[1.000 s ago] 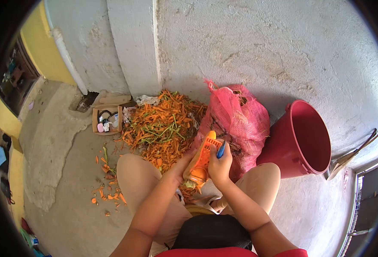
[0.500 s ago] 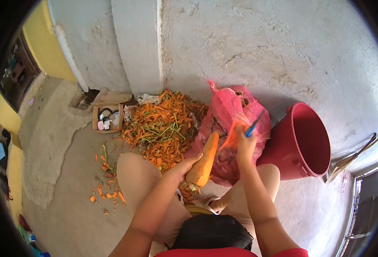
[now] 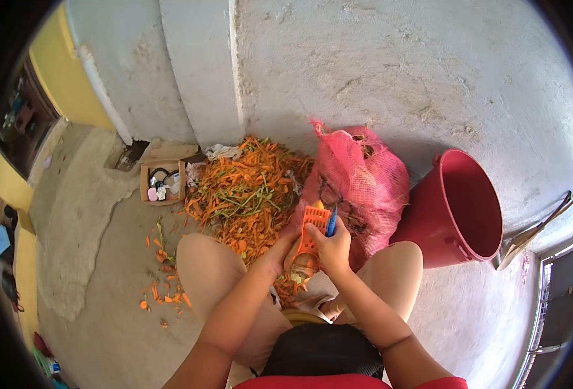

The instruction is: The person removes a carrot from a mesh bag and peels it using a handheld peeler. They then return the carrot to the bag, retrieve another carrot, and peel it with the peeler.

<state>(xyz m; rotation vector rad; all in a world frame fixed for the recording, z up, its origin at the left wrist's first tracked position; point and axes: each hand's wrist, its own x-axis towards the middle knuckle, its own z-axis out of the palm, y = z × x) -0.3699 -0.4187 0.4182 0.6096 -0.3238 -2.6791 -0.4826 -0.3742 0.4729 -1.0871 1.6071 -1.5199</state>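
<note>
Carrot [image 3: 304, 260] between our two hands, folks, long axis pointing away from us, far tip angled slightly right! Our left hand [image 3: 278, 254] cradles its left side; our right hand [image 3: 334, 247] grips an orange slotted tool [image 3: 311, 228] over it, blue handle [image 3: 332, 222] alongside.

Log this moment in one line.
left hand: holds large orange carrot | right hand: orange slotted plastic tool over carrot, slim blue tool | beyond: pink mesh sack
</note>
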